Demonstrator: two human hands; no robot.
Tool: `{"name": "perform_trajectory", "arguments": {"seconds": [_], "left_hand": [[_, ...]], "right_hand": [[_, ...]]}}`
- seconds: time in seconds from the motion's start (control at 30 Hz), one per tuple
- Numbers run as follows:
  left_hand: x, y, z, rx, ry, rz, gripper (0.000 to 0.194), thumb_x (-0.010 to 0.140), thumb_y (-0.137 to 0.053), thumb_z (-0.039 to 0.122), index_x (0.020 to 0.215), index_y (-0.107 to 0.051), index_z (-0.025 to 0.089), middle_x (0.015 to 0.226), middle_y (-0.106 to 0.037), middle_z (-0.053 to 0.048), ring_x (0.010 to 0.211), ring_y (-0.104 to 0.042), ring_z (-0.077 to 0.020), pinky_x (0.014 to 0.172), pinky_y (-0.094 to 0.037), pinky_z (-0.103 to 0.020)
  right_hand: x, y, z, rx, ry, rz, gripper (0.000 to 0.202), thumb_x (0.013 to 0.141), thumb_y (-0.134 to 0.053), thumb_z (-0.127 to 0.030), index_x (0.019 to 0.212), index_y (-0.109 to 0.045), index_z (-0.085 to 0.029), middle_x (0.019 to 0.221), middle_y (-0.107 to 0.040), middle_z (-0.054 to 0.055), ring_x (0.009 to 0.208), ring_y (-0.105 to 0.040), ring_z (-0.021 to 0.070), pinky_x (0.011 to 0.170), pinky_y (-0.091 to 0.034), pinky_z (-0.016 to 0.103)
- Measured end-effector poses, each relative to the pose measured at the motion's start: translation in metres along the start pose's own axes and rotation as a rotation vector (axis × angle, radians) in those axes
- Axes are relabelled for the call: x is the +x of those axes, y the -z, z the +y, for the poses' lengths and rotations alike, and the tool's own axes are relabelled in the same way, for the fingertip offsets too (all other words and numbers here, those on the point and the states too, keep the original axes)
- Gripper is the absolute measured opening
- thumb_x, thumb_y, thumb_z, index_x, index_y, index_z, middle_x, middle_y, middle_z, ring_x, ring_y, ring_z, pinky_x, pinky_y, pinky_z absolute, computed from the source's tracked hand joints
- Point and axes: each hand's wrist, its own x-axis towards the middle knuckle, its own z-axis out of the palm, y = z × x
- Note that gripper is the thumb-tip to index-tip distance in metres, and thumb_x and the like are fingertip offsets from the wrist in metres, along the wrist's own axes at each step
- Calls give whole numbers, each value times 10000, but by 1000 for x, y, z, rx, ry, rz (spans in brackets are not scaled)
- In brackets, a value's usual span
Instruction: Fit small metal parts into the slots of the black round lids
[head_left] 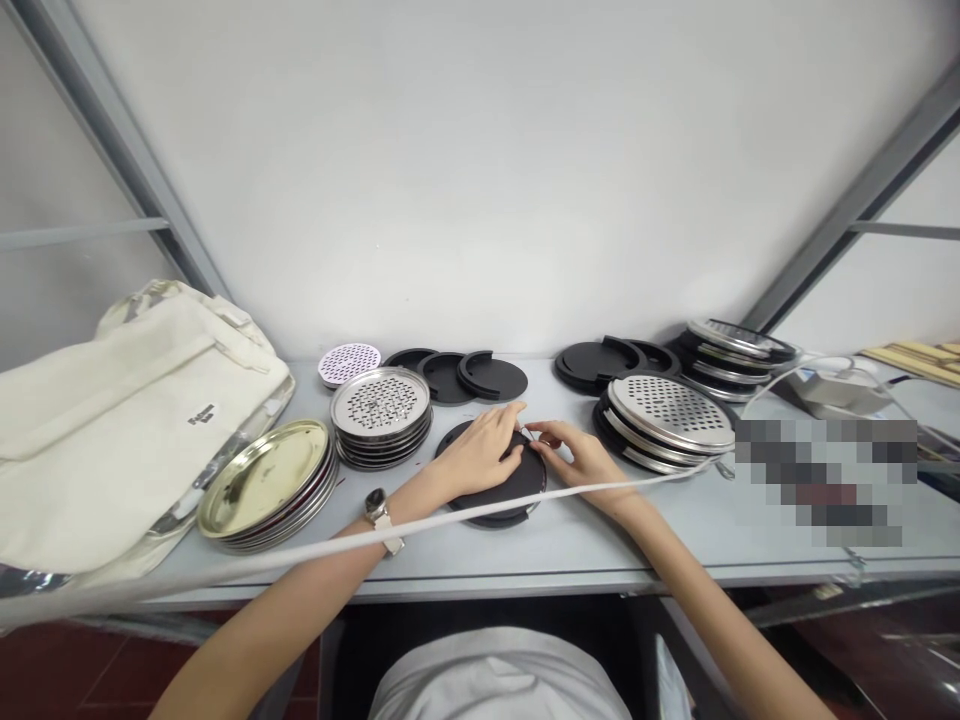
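In front of me on the table lies a black round disc [510, 490] with a raised rim and a thin shiny edge on its right. My left hand [484, 452] is over its upper left part, holding the disc with fingers and thumb near the far rim. My right hand [581, 460] is closed in a pinch at the disc's upper right edge. A thin shiny piece [527, 432] shows at the fingertips there, too small to name surely. The fingers of both hands almost meet.
Left are a cream bag [142, 410], gold-coloured lids [274, 475], perforated metal plates [381, 403] and a purple-white perforated disc [349, 362]. Black discs [499, 378] lie behind. More perforated plates [671, 408] stand right. A white cable [315, 548] crosses the foreground, over my left forearm.
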Motion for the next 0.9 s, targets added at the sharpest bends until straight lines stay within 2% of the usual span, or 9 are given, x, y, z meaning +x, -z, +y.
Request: {"name": "perform_trajectory", "arguments": {"seconds": [0.3, 0.5, 0.7, 0.9], "left_hand": [[1, 0, -2, 4, -21, -28, 472, 885, -416, 192, 1323, -242, 150, 1299, -450, -152, 1223, -444, -250, 1024, -390, -435], [1, 2, 0, 4, -21, -5, 477, 869, -443, 175, 1312, -265, 157, 1184, -522, -121, 1157, -489, -242, 992, -419, -420], [2, 5, 5, 13, -135, -8, 434, 859, -424, 123, 1276, -314, 158, 1247, -478, -130, 1202, -453, -243, 1015, -405, -417], [2, 5, 5, 32, -136, -11, 434, 855, -417, 117, 1274, -315, 162, 1236, -481, -126, 1181, -471, -255, 990, -424, -437]], "right_hand": [[1, 1, -3, 14, 53, -22, 280, 883, -483, -254, 1139, -585, -202, 898, -616, 64, 824, -600, 181, 802, -490, 333], [1, -1, 0, -59, 35, -9, 181, 870, -491, -241, 988, -610, -174, 828, -597, 64, 769, -589, 184, 758, -491, 335], [0, -4, 5, -64, 66, -17, 241, 875, -490, -217, 1095, -576, -171, 847, -579, 62, 780, -582, 180, 766, -487, 335], [1, -3, 2, -81, 74, -14, 161, 875, -491, -214, 990, -597, -176, 815, -577, 57, 769, -577, 184, 749, -480, 332]]}}
